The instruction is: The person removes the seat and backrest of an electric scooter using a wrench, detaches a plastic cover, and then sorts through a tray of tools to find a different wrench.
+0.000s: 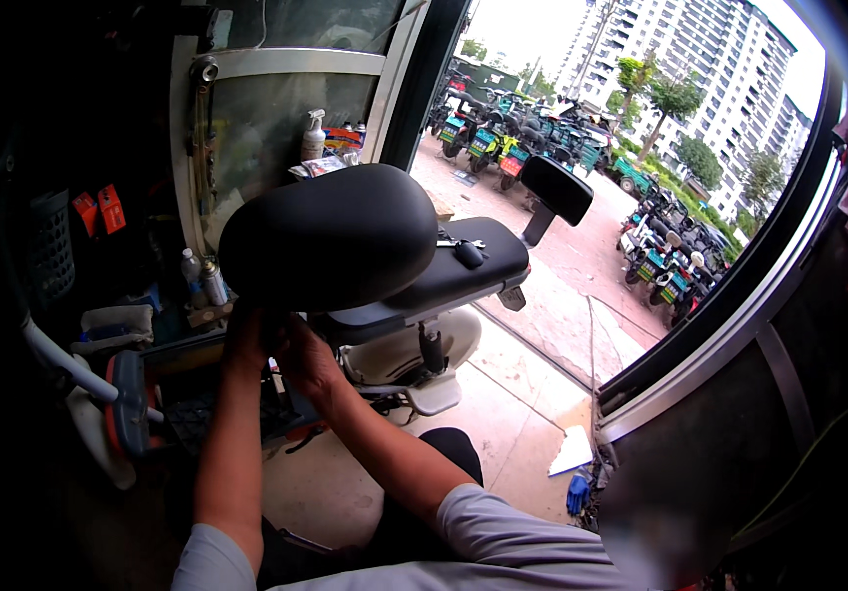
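A black padded scooter seat [330,236] fills the middle of the view. Under its near left edge, my left hand [246,333] reaches up into shadow, its fingers hidden. Close beside it my right hand [307,362] is closed, fingers bent up beneath the seat; what they grip does not show. Behind lies the longer rear seat [458,276], with a backrest pad [557,190] at its far end. A metal wrench [480,243] and a small black rounded part [469,255] rest on that rear seat. A shock absorber [431,347] stands below it.
A spray bottle [313,136] stands by the glass door [291,108]. To the left are a plastic bottle [191,268], a can [213,283] and the scooter's front part [128,404]. A blue glove [577,492] lies near the doorway. Several parked scooters [517,138] stand outside.
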`<action>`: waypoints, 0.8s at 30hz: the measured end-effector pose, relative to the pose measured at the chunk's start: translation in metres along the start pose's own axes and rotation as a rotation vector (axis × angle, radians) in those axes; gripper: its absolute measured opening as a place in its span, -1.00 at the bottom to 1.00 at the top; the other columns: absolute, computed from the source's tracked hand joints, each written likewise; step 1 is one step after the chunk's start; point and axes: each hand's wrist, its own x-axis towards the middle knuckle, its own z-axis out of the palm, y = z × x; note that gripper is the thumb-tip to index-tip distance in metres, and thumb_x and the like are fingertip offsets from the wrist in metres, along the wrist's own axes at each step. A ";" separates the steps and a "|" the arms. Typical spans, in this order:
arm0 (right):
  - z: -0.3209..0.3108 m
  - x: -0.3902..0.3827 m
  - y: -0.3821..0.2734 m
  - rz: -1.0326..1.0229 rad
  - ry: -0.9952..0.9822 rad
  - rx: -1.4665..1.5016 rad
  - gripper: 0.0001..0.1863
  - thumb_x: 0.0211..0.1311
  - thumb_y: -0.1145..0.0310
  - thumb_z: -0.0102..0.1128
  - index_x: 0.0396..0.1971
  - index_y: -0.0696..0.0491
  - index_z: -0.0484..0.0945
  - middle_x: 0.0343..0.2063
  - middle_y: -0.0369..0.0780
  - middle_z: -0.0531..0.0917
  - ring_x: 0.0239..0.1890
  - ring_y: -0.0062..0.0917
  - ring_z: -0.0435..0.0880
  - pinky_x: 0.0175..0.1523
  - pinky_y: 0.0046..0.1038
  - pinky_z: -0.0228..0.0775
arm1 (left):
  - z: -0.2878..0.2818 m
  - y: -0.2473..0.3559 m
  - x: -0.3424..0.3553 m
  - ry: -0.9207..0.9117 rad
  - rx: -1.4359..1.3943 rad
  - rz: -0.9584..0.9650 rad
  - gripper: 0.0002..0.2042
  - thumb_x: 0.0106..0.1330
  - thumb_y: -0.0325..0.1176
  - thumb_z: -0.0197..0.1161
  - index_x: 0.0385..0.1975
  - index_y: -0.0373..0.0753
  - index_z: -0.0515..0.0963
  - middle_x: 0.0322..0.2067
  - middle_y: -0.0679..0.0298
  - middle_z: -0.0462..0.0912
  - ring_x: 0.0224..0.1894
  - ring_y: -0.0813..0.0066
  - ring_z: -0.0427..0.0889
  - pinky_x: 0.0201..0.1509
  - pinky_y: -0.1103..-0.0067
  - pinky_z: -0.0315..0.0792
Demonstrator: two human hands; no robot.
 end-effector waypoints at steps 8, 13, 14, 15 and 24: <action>0.010 0.000 0.003 -0.045 -0.007 -0.061 -0.79 0.50 0.34 0.18 0.02 0.09 0.57 -0.11 -0.31 0.65 -0.20 -0.71 0.58 -0.18 -0.72 0.42 | -0.004 0.007 0.000 -0.127 -0.017 0.045 -0.74 0.49 -0.13 0.21 0.00 -0.13 0.53 -0.43 0.37 0.62 -0.58 0.57 0.59 -0.65 0.65 0.47; 0.006 0.000 -0.001 0.004 -0.022 -0.035 -0.79 0.50 0.34 0.19 0.01 0.08 0.57 -0.12 -0.30 0.65 -0.19 -0.70 0.58 -0.18 -0.71 0.42 | -0.010 0.000 0.004 -0.122 -0.058 0.016 -0.74 0.45 -0.11 0.27 -0.09 -0.15 0.54 -0.47 0.39 0.60 -0.63 0.60 0.57 -0.70 0.67 0.46; 0.005 0.000 -0.001 -0.006 -0.024 -0.038 -0.79 0.50 0.34 0.19 0.01 0.08 0.57 -0.12 -0.30 0.65 -0.19 -0.70 0.58 -0.18 -0.71 0.42 | -0.009 -0.001 0.004 -0.118 -0.068 0.023 -0.74 0.45 -0.11 0.26 -0.09 -0.15 0.54 -0.47 0.38 0.61 -0.63 0.60 0.58 -0.70 0.67 0.47; 0.005 -0.001 0.000 -0.016 -0.027 -0.039 -0.79 0.50 0.34 0.18 0.02 0.08 0.57 -0.12 -0.30 0.66 -0.20 -0.70 0.58 -0.18 -0.71 0.42 | -0.008 -0.002 0.003 -0.113 -0.077 0.030 -0.74 0.46 -0.11 0.26 -0.10 -0.15 0.55 -0.47 0.38 0.61 -0.63 0.59 0.58 -0.70 0.66 0.47; 0.006 0.002 0.001 0.014 0.006 0.011 -0.79 0.53 0.35 0.15 0.03 0.10 0.56 -0.13 -0.30 0.66 -0.21 -0.70 0.59 -0.20 -0.73 0.42 | -0.003 0.006 -0.006 -0.124 -0.057 0.063 -0.76 0.48 -0.14 0.22 -0.07 -0.15 0.54 -0.50 0.35 0.60 -0.64 0.54 0.59 -0.70 0.65 0.50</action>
